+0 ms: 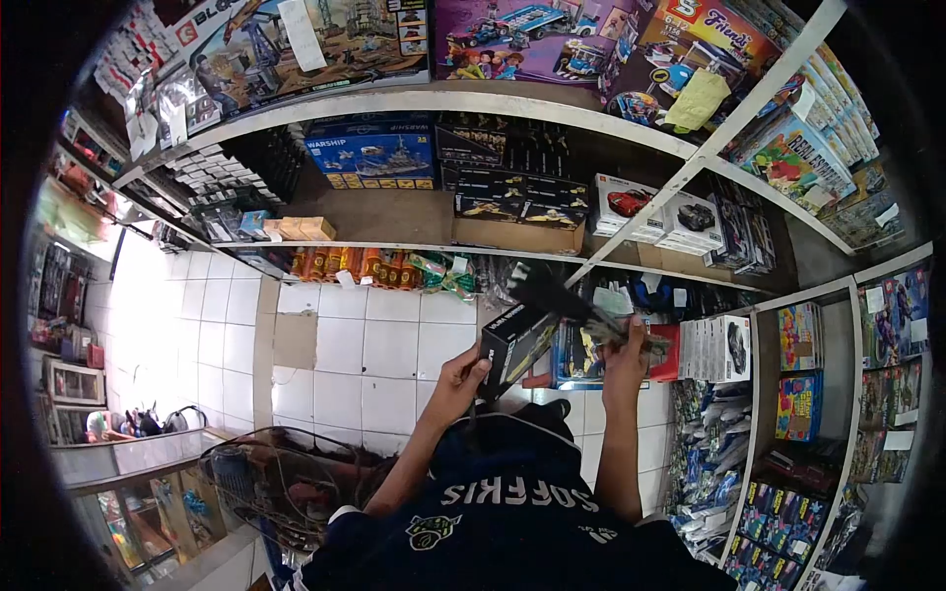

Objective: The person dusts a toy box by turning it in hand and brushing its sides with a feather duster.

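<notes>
My left hand [461, 382] is closed on the near left edge of a black box [510, 340] with white lettering on its side and a picture on its face. The box is held tilted in front of my chest. My right hand [625, 362] has its fingers wrapped round a long dark object [567, 295] with a wide black end pointing left, over the far side of the box. Its exact kind is not clear. Below my right hand lies a blue picture box [576, 357], with a red one [664, 353] beside it, both partly covered.
A shelf [374, 215] ahead carries a blue warship box [371, 158], a carton of small black boxes [520, 209] and car boxes [631, 202]. White boxes [717, 347] and packaged goods [711, 443] stand at right. A wire rack [286, 483] and glass case [148, 512] are at left.
</notes>
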Demonstrator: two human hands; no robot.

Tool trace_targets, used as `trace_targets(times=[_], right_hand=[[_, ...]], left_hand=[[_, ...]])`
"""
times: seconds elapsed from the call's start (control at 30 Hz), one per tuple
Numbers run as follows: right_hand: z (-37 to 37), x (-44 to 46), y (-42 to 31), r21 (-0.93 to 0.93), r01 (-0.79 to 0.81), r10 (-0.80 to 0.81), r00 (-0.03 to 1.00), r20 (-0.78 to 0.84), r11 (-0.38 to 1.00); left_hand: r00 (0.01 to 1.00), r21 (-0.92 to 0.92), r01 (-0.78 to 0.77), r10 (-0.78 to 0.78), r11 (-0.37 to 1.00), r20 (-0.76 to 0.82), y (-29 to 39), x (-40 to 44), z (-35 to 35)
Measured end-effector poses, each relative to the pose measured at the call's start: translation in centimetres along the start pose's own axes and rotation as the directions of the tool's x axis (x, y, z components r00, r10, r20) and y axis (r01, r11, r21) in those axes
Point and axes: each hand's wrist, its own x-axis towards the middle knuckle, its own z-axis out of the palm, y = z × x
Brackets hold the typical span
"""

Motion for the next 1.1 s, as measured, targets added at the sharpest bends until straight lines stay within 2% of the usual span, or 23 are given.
trace_targets(times=[0.03,0.1,0.27,0.33,0.37,0.43,0.47,0.57,0.6,0.7,0.73,0.8,0.87,0.93,1.0,1.1], right_hand=[[0.0,-0.3,-0.2,-0.001,0.001,-0.001,1.0,0.001,1.0],[0.1,-1.3,-1.0,0.025,-0.138,0.127,0.956,0.266,0.99],[-0.3,-0.4,-0.1,0.072,-0.135,0.123,0.98,0.156,0.988],[-0.4,-0.1,0.0,-0.065,-0.021,0.022,1.0,0.021,0.998],[-0.5,-0.3,-0.2,-0.066,-0.021,0.022,1.0,0.021,0.998],[-0.4,-1.8,-1.2,-0.051,-0.073,0.084,0.959,0.27,0.996],[-0.6,-1.9,-1.2,-0.052,-0.096,0.107,0.954,0.28,0.994],[-1.2,-0.7,-0.7,-0.035,-0.041,0.047,0.983,0.178,0.999],[-1.0,-0.3,-0.5,-0.074,-0.059,0.059,0.998,-0.008,0.995],[-0.7,-1.5,-0.6,-0.078,-0.019,0.021,1.0,0.019,0.997],[-0.9,-2.1,-0.7,-0.077,-0.021,0.023,1.0,0.016,0.997],[-1.5,-2.8,-1.1,0.053,-0.124,0.103,0.949,0.296,0.991],[-2.4,-1.5,0.0,0.05,-0.093,0.079,0.969,0.234,0.994],[-2.6,-1.0,0.5,0.137,-0.075,0.078,0.997,-0.016,0.988],[-2.9,-1.6,0.8,0.153,-0.074,0.079,0.997,-0.027,0.986],[-3.1,-2.5,0.6,0.038,-0.144,0.139,0.984,0.114,0.989]], left_hand=[[1.0,0.011,0.004,-0.004,1.0,0.019,-0.2,0.0,-0.1],[0.999,0.022,0.011,-0.012,1.0,0.046,-1.0,-0.1,-0.2],[0.999,0.009,0.029,-0.029,1.0,0.024,-0.3,0.2,0.5],[0.998,0.015,0.052,-0.053,0.999,0.033,-0.2,0.2,0.4],[0.997,0.021,0.069,-0.07,0.997,0.039,-0.1,0.2,0.3],[0.994,0.061,0.097,-0.1,0.993,0.048,-1.6,0.1,-0.7],[0.99,0.102,0.123,-0.129,0.987,0.058,-2.4,0.1,-1.0],[0.998,0.007,0.066,-0.066,0.998,0.025,-1.2,0.0,0.1],[0.997,0.007,0.07,-0.07,0.998,0.028,-1.0,-0.1,0.4],[0.998,-0.043,0.062,-0.062,0.997,0.018,-1.0,0.1,0.0],[0.997,0.019,0.074,-0.075,0.997,0.022,-1.9,0.1,-0.5],[0.996,0.078,0.082,-0.085,0.994,0.033,-2.2,0.2,-0.6],[0.998,0.002,0.055,-0.055,0.999,0.036,-1.2,0.2,0.2],[0.997,0.003,0.064,-0.064,0.998,0.041,-1.5,0.3,0.2],[0.996,0.013,0.074,-0.075,0.997,0.04,-1.7,0.2,0.0],[0.998,-0.035,0.061,-0.061,0.998,0.009,-2.3,0.0,-0.3]])
